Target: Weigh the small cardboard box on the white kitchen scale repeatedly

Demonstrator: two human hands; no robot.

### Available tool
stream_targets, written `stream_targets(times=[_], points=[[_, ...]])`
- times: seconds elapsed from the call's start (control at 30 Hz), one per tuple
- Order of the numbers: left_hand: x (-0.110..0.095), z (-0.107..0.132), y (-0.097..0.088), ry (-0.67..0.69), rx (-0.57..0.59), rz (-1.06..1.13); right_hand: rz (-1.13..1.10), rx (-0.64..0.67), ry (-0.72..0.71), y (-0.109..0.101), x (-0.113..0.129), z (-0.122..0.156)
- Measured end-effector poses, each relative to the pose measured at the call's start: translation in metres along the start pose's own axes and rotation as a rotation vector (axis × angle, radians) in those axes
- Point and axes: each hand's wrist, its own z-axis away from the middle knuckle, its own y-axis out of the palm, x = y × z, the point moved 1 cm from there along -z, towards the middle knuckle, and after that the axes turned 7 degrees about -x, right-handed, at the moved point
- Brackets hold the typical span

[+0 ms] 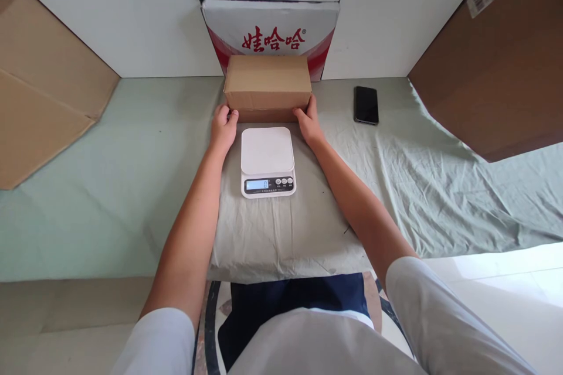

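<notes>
A closed brown cardboard box [267,76] is at the back of the cloth-covered table, in front of a white and red printed carton. My left hand [224,126] grips its lower left corner, thumb on the front face. At the lower right corner my right hand [309,121] holds the box the same way. The fingers behind the sides are partly hidden. Whether the box rests on the cloth or is slightly raised, I cannot tell. Just nearer to me, between my forearms, sits a white digital kitchen scale [267,152] with a bare platform and a lit display.
A black phone [366,105] lies to the right of the box. The printed carton [272,17] stands against white panels at the back. Large cardboard pieces flank the table, one at left [48,82] and one at right [497,64]. Green-grey cloth [176,187] covers the table to its front edge.
</notes>
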Motion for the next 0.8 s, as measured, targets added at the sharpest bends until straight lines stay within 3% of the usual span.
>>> stream_targets(times=[0.4,0.6,0.8], points=[[-0.001,0.005,-0.005,-0.019,-0.013,0.006,0.021,0.046,-0.022,0.007,-0.006,-0.005],[-0.010,0.005,-0.006,-0.127,-0.031,0.183,-0.032,0.004,0.036,0.002,-0.012,-0.010],[-0.024,0.006,-0.003,-0.104,0.061,0.197,0.029,0.040,0.020,0.002,-0.010,-0.005]])
